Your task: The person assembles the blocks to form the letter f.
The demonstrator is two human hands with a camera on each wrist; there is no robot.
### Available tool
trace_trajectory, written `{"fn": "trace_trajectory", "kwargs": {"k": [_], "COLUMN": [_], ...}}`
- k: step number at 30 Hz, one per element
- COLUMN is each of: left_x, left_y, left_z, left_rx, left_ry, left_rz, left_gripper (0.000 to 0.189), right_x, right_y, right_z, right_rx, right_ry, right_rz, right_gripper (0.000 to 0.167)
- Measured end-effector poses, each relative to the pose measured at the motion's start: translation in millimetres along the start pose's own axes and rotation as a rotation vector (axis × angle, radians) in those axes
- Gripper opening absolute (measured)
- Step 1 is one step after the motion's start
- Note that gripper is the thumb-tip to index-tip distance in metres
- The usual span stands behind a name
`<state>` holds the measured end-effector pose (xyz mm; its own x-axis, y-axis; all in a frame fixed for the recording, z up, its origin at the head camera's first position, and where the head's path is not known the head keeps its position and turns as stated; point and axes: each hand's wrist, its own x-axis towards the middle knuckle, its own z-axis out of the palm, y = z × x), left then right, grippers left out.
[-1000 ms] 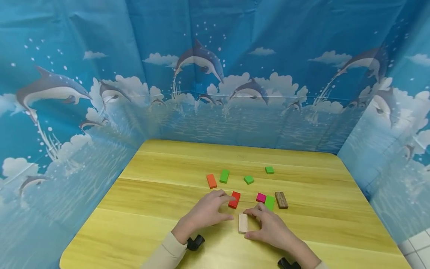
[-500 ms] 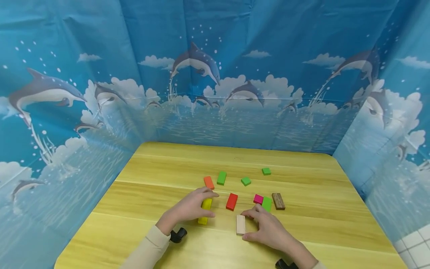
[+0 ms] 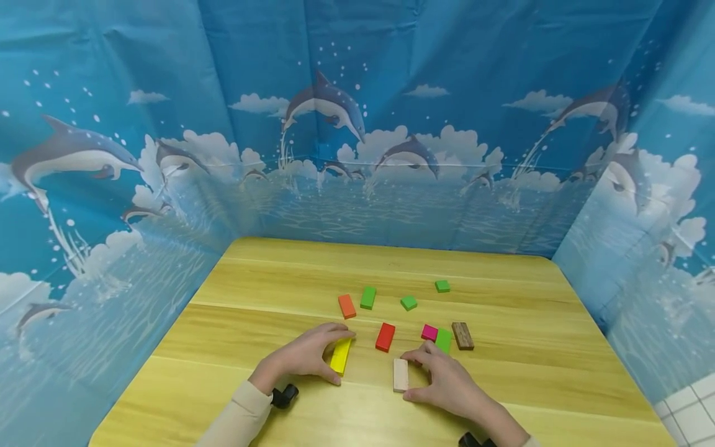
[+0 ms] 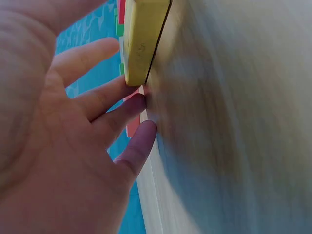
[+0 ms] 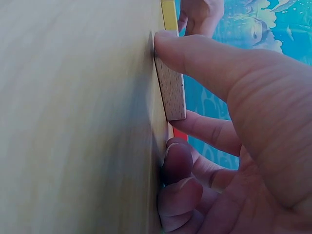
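pale block [image 5: 171, 90] — between right thumb [image 5: 168, 46], forefinger [image 5: 210, 129]

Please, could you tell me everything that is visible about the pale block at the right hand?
The pale block is a plain oblong with straight edges and fine dark flecks of grain, apparently unpainted wood. It seems to lie flat on the table, its length running away from the head camera, nearer to that camera than the red block. The right hand holds it at its ends, thumb at the near one.
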<state>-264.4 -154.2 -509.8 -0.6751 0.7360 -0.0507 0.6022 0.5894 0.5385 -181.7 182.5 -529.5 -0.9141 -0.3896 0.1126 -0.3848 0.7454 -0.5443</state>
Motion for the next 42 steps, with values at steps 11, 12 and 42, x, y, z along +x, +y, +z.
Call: {"fn": "trace_trajectory", "kwargs": {"k": [11, 12, 42], "left_x": [2.7, 3.2, 89.3], "left_y": [0.5, 0.7, 41.8], "left_z": [2.8, 3.4, 22.9], "left_rx": [0.037, 0.04, 0.078], "left_ry": [0.019, 0.022, 0.064], "left_rz": [-0.005, -0.008, -0.018], "left_gripper": [0.085, 0.085, 0.083], "right_x": [-0.1, -0.1, -1.8], "right_y": [0.9, 1.0, -3.8], "right_z": [1.6, 2.2, -2.3], "right_rx": [-0.012, -0.01, -0.017], "right_ry": [0.011, 0.011, -0.004], "right_rz": [-0.015, -0.016, 0.004], "right_gripper": [0.063, 0.063, 0.06]}}
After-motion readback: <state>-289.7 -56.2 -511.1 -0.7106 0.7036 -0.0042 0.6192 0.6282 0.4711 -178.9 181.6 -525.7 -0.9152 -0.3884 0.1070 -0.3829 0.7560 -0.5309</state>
